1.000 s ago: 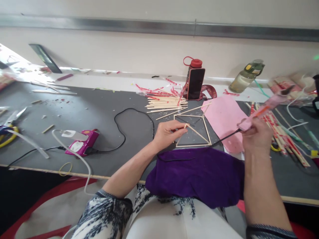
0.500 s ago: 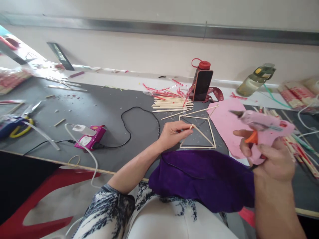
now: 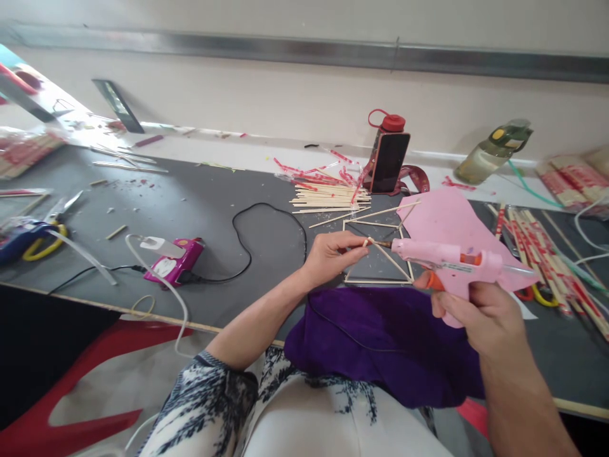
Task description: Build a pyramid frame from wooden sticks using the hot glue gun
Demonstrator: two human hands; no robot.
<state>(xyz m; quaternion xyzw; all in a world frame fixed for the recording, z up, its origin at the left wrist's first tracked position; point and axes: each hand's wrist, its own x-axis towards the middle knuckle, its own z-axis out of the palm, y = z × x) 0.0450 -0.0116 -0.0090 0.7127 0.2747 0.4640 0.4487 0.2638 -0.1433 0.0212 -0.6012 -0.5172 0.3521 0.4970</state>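
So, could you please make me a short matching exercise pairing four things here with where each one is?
Things:
1. pink glue gun
2. phone
3. stick frame
4. purple cloth

Places:
A. in front of the red-capped bottle
B. at the near edge of the desk
C. gripped by the right hand
D. pinched by the left hand

Pairs: 1-C, 2-A, 3-D, 4-B.

Pale pink glue gun [image 3: 457, 260] (its trigger [image 3: 434, 281] orange), cream-coloured stick frame [image 3: 378, 281], deep purple cloth [image 3: 371, 362], grey tabletop [image 3: 204, 209]
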